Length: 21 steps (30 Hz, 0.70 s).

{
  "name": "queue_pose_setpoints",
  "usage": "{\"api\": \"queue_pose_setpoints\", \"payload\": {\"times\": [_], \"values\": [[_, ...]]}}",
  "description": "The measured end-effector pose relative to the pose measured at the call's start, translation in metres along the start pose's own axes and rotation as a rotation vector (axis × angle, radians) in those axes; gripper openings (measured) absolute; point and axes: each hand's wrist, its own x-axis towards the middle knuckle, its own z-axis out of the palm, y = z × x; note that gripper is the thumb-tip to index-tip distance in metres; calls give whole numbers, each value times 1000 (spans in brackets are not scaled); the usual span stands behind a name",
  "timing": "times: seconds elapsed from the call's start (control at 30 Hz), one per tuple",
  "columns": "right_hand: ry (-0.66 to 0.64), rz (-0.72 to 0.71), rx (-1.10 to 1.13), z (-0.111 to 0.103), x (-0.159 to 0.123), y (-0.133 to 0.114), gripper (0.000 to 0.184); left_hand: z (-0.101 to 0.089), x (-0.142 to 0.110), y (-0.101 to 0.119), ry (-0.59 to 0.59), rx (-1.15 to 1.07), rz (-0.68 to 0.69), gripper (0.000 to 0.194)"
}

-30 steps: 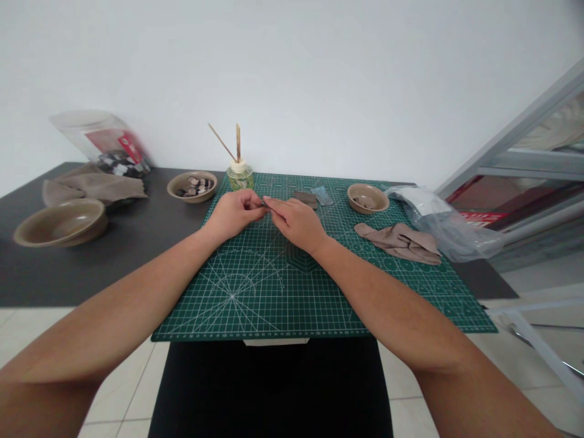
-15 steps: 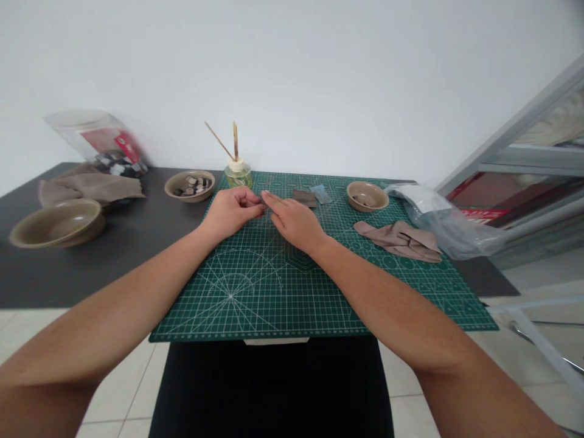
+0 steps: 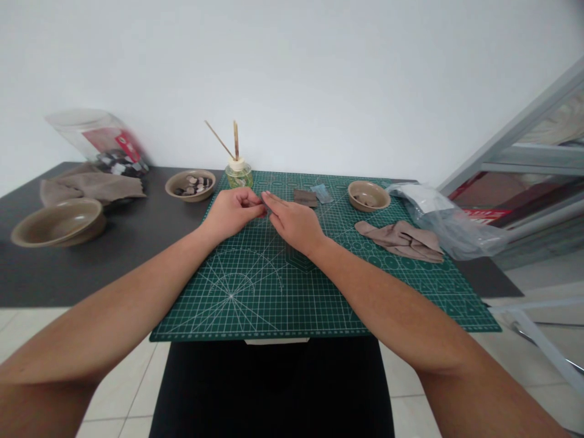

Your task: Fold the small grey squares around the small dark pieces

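Observation:
Over the green cutting mat [image 3: 255,304] my left hand [image 3: 232,212] and my right hand [image 3: 295,222] meet at the fingertips. Thumb and bent fingers of the left hand pinch together on something small, mostly hidden. The fingers of the right hand lie close together and press at the same spot, so what they hold cannot be made out. Just beyond the right hand lie a small brown square [image 3: 305,198] and a small clear bluish packet [image 3: 323,194]. Behind the left hand stands a reed diffuser bottle [image 3: 239,175] with sticks.
Left on the dark table [image 3: 137,267] are a bowl of dark and light pieces [image 3: 190,196], a larger bowl [image 3: 59,237], a brown cloth [image 3: 100,185] and a clear jar [image 3: 98,131]. Right are a small bowl [image 3: 368,205], a folded cloth [image 3: 401,240] and a plastic bag [image 3: 465,231].
Both hands stay together in nearly the same place and pose. The whole view has shifted very slightly; nothing else visibly moved.

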Motion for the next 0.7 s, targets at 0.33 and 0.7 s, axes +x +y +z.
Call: {"api": "queue_pose_setpoints", "payload": {"times": [0.33,0.7], "values": [[10,25,10,2,-2,-1,55,0,2,-2,-36,-69,-27,24],[25,23,70,1,-1,2,55,3,-1,-1,17,-137,49,23]]}}
